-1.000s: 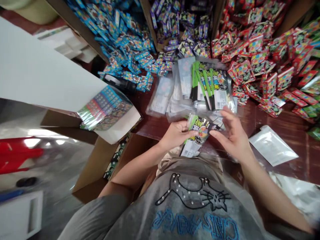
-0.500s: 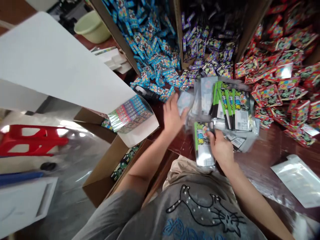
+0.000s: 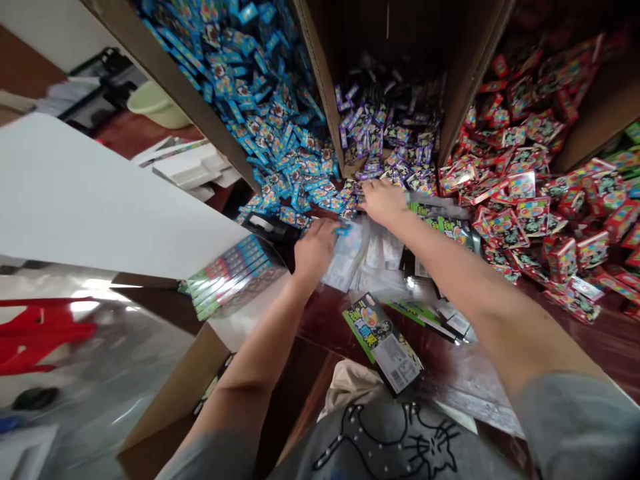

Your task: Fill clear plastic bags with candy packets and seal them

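My left hand [image 3: 315, 250] is closed, with a small blue candy box [image 3: 343, 231] showing at its fingertips. It is beside a pile of clear plastic bags [image 3: 345, 260]. My right hand [image 3: 384, 200] reaches forward to the front of the purple candy boxes [image 3: 400, 133]. Its fingers bend down onto them, and whether one is gripped does not show. In front of my body a flat black-and-green printed bag [image 3: 384, 343] lies tilted on the dark red table [image 3: 325, 327]. More printed bags [image 3: 445, 227] are partly covered by my right forearm.
Cardboard dividers [image 3: 320, 73] separate heaps of blue boxes [image 3: 280, 133] and red boxes [image 3: 525, 200]. At left a white carton [image 3: 110, 193] holds rows of coloured packs [image 3: 235, 273]. Below it stands an open cardboard box [image 3: 170, 393]. A black tape dispenser [image 3: 270, 227] sits near my left hand.
My right hand has let go of the printed bag, which now lies turned on the table, and moved forward to the purple boxes. My left hand has closed at a blue box. The view has shifted.
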Action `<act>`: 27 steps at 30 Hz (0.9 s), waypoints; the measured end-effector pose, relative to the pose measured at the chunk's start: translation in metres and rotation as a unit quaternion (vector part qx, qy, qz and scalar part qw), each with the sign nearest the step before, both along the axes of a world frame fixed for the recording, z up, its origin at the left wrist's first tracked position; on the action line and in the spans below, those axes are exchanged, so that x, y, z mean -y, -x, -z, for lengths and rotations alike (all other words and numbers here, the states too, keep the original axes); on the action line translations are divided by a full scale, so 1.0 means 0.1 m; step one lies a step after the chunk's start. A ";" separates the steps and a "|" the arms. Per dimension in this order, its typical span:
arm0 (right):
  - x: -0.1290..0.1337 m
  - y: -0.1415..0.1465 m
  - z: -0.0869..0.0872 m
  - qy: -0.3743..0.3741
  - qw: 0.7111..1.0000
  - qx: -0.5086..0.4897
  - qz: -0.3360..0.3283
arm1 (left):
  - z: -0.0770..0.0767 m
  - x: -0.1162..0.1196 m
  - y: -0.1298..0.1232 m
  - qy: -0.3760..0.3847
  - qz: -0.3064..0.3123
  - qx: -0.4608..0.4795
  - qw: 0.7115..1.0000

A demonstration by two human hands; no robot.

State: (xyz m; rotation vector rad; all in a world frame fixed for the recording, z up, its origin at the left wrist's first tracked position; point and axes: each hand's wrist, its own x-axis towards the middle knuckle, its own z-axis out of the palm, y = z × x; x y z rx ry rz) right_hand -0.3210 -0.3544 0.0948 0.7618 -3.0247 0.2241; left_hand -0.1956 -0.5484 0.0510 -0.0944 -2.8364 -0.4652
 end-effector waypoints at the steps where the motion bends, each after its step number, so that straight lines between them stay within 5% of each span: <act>1: 0.13 0.17 0.03 -0.003 1.000 0.012 -0.001 | 0.03 0.02 -0.07 -0.023 0.044 -0.028 0.998; 4: 0.37 0.37 0.04 0.012 1.000 0.018 -0.005 | 0.12 0.03 -0.31 -0.071 0.170 -0.109 0.977; 7: 0.23 0.11 -0.17 0.045 0.999 -0.016 -0.004 | 0.16 -0.07 -0.56 -0.105 0.238 -0.162 0.952; 11: -0.51 -0.77 -0.70 0.066 0.993 -0.085 0.051 | 0.16 -0.41 -0.89 -0.155 0.298 -0.153 0.929; 14: -1.14 -1.58 -0.90 -0.067 0.989 -0.035 0.129 | 0.21 -0.77 -1.09 -0.165 0.369 -0.110 0.908; 17: -1.54 -2.20 -0.69 -0.180 0.962 0.096 0.181 | 0.28 -1.13 -1.24 -0.131 0.446 -0.062 0.883; 20: -1.84 -2.51 -0.28 -0.178 0.938 0.207 0.215 | 0.26 -1.30 -1.32 -0.053 0.479 0.006 0.876; 23: -2.20 -2.69 0.02 -0.057 0.952 0.221 0.203 | 0.13 -1.19 -1.37 0.009 0.466 0.084 0.881; 27: -2.57 -2.91 0.33 0.105 0.981 0.161 0.010 | -0.03 -0.86 -1.41 0.070 0.470 0.170 0.863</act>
